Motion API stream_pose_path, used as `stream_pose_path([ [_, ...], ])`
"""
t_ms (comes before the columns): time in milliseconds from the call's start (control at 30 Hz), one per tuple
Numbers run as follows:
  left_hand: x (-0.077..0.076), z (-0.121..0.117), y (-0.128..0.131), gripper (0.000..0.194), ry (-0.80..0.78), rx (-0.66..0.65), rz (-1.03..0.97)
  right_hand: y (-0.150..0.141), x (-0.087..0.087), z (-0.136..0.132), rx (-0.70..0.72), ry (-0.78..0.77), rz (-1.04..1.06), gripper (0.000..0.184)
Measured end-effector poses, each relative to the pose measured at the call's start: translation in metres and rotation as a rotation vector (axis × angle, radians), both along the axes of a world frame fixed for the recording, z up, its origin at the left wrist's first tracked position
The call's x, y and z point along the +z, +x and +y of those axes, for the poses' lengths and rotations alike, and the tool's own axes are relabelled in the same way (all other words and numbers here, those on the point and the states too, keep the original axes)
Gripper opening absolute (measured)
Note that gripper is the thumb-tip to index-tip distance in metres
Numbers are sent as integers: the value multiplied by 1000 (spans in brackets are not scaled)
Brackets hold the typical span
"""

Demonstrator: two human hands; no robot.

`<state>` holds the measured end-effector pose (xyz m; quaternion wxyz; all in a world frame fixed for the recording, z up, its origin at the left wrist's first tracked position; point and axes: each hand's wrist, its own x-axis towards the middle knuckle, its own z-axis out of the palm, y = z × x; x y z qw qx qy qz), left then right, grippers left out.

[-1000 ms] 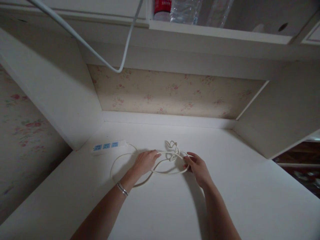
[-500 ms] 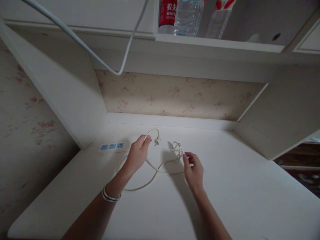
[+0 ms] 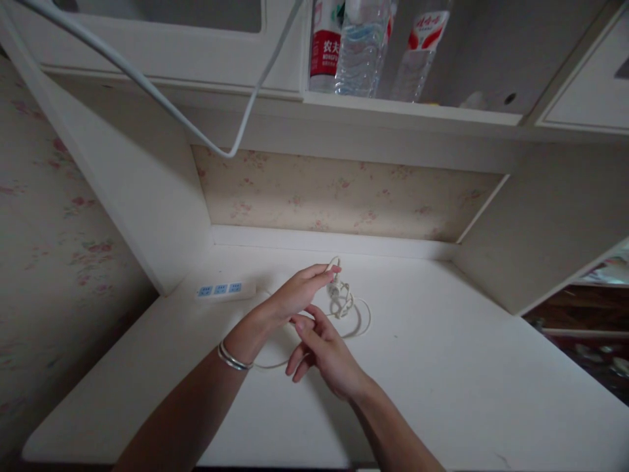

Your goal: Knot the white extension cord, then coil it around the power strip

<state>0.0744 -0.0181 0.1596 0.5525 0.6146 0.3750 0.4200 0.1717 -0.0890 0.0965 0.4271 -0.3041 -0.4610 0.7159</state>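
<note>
A thin white power cord (image 3: 364,321) lies in loose loops and a small tangle on the white desk. My left hand (image 3: 299,292) is closed on the cord close to its plug (image 3: 335,286), which hangs just beyond the fingertips above the tangle. Right below it, my right hand (image 3: 327,354) has thumb and forefinger together at a stretch of cord, its other fingers loosely curled. The exact pinch point is partly hidden by the hands. A white power strip (image 3: 248,292) with blue sockets lies left of both hands, the cord running from its right end.
The desk (image 3: 442,380) is boxed in by side panels and a flowered back wall. Overhead, a shelf (image 3: 422,111) holds several bottles (image 3: 361,49). A thick pale cable (image 3: 230,154) hangs in front at upper left.
My left hand has moved right with the plug end of the cord. My right hand has moved left and in under it, away from the tangle. The view has tilted up slightly.
</note>
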Motion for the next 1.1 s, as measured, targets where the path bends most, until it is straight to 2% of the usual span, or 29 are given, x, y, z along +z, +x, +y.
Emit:
stream_pose_path([
  [67,1,0,5,29,-40,-26,44,3,4,2,-44,-38,7,44],
  [167,-3,-4,15,30,-69,-90,100,6,4,10,-191,-54,-28,39],
  [300,-11,-12,25,33,-88,-248,109,16,1,23,-354,59,-176,37],
  [367,-15,-8,26,34,-10,-204,99,27,3,26,-387,105,-222,37],
  [433,-20,2,22,29,175,-52,104,44,9,26,-406,146,-213,39],
  [500,-32,17,14,24,341,122,142,67,18,25,-424,198,-167,39],
  [533,-42,25,9,23,344,156,168,80,22,25,-442,221,-140,39],
  [633,-79,44,-8,20,234,158,240,126,31,28,-579,245,-76,37],
  [700,-104,49,-17,28,180,155,222,160,33,36,-734,218,-47,35],
  [767,-122,48,-22,32,126,99,195,197,29,46,-891,187,-15,35],
  [833,-134,41,-23,33,115,23,252,232,22,57,-925,147,-13,36],
  [933,-141,27,-20,31,272,-117,478,276,3,68,-940,68,-114,35],
  [1033,-144,12,-19,28,490,-207,712,307,-19,73,-891,48,-352,43],
  [1100,-146,6,-19,22,569,-207,821,324,-32,75,-945,106,-660,47],
])
